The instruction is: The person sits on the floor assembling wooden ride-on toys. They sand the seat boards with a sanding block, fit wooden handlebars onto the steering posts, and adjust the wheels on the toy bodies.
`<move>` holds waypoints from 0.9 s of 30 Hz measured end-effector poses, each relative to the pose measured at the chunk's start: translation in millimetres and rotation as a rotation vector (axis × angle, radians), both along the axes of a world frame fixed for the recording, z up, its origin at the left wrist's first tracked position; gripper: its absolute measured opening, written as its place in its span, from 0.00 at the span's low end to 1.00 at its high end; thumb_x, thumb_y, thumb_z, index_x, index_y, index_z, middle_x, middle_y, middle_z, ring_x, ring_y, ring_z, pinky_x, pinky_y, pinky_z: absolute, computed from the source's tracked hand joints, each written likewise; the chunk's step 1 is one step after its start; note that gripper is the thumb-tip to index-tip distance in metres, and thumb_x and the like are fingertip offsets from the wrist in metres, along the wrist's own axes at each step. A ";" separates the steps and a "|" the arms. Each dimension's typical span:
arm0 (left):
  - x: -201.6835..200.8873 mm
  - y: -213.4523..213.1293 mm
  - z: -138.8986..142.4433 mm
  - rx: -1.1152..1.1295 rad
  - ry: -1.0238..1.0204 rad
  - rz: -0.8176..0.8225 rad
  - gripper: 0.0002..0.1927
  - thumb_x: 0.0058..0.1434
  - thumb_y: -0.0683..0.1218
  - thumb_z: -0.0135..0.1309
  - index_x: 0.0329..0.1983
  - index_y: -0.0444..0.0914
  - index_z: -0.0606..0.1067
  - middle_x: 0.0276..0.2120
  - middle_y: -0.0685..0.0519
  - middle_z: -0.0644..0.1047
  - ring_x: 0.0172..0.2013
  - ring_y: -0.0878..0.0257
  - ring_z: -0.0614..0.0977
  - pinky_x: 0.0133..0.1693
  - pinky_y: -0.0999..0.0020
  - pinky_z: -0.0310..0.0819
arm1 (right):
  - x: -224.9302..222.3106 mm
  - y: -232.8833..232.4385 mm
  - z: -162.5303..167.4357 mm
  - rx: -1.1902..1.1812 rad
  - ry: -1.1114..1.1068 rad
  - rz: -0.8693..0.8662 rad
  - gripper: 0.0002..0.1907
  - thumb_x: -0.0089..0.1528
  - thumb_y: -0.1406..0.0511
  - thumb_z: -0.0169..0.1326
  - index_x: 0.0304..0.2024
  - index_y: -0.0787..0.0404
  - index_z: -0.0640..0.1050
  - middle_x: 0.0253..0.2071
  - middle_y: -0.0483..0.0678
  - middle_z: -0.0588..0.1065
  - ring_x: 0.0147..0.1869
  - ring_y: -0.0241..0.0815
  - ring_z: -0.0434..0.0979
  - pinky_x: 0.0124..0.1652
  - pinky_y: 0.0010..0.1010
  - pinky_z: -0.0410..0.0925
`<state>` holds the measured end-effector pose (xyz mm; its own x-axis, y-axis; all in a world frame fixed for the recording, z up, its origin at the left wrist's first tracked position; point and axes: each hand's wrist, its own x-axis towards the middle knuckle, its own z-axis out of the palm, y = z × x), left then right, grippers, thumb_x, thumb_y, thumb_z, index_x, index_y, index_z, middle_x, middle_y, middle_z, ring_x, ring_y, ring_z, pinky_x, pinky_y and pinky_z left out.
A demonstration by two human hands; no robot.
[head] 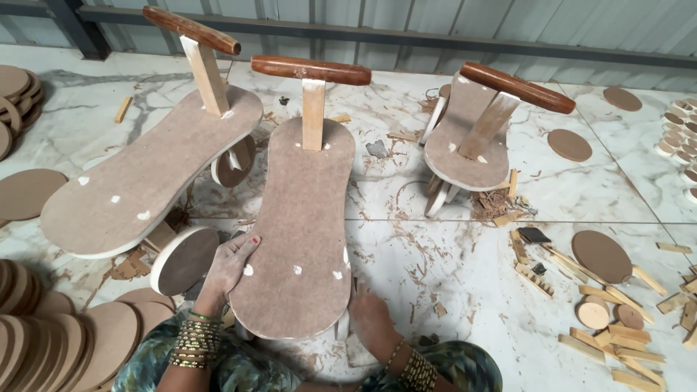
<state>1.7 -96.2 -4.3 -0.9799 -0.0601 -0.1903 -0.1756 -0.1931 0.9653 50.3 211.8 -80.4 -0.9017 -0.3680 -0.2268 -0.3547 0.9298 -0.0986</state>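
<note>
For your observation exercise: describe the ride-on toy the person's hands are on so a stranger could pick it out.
On the marble floor stand three wooden ride-on toys. It is the middle toy, nearest the camera. Unlike its tilted neighbours, its handle post stands straight and the left hand rests on its seat.

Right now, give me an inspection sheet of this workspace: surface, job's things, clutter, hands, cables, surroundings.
Surface: marble floor, dusty, strewn with shavings.
Job's things: middle ride-on toy with brown handle, upright, between two others: left toy, right toy.
Clutter: wood offcuts at right; disc stacks at lower left; loose disc.
Hands: left hand flat on the middle seat's edge; right hand low beside its rear, grip unclear.
Cables: nothing seen.
Surroundings: corrugated metal wall behind.
</note>
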 end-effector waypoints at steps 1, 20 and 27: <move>0.5 -0.2 -0.4 0.007 0.003 -0.006 0.20 0.67 0.48 0.54 0.56 0.30 0.79 0.40 0.54 0.83 0.35 0.71 0.80 0.39 0.74 0.76 | -4.6 0.6 -1.8 -0.180 0.020 -0.062 0.25 0.65 0.68 0.44 0.61 0.80 0.65 0.34 0.61 0.78 0.35 0.55 0.79 0.34 0.45 0.73; 5.9 -9.9 -18.1 -0.017 -0.002 -0.043 0.19 0.67 0.47 0.54 0.54 0.30 0.80 0.38 0.55 0.83 0.34 0.72 0.79 0.38 0.75 0.75 | -51.4 2.1 -5.0 -0.295 -0.147 -0.057 0.18 0.67 0.58 0.48 0.43 0.68 0.77 0.39 0.61 0.78 0.43 0.58 0.80 0.44 0.44 0.74; 8.3 -10.1 -19.4 -0.051 -0.024 -0.021 0.19 0.68 0.48 0.54 0.53 0.28 0.81 0.34 0.55 0.82 0.30 0.72 0.77 0.33 0.75 0.73 | -100.8 1.0 -0.4 -0.330 -0.354 0.068 0.15 0.62 0.63 0.53 0.45 0.67 0.78 0.44 0.62 0.80 0.47 0.57 0.81 0.49 0.44 0.73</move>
<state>10.0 -106.3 -23.7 -0.9763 -0.0499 -0.2108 -0.2022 -0.1394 0.9694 -50.5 212.8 -80.8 -0.7618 -0.5271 -0.3766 -0.3049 0.8047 -0.5094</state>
